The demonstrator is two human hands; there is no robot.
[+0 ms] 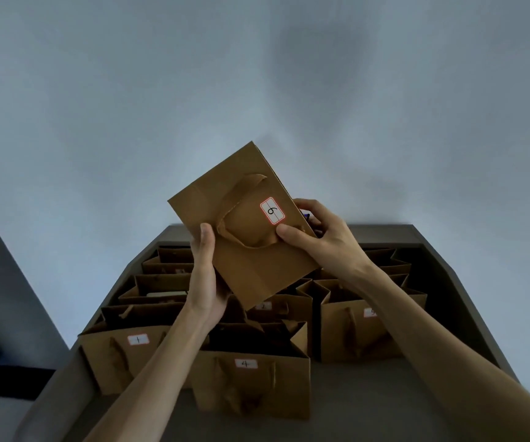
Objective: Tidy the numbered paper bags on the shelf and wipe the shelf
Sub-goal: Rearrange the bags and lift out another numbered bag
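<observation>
Both hands up above the shelf [368,397], clamped on bag 6 [241,224] — held flat and tilted, label [272,211] facing up, handle loop lying on its face. Left hand [207,275] gripping the bag's lower left edge, thumb on the front. Right hand [317,232] pinching the right edge, thumb on the front just below the label, fingers curled round the back. Bag lifted clear, not touching the shelf. Below the hands: rows of open bags standing upright. Bag 1 [123,355] under the left forearm, bag 4 [250,384] between the forearms, nearest the camera. Bag 5 [353,333] under the right forearm — label partly hidden. More bags behind, numbers unreadable. Grey wall [257,74] beyond the hands.
</observation>
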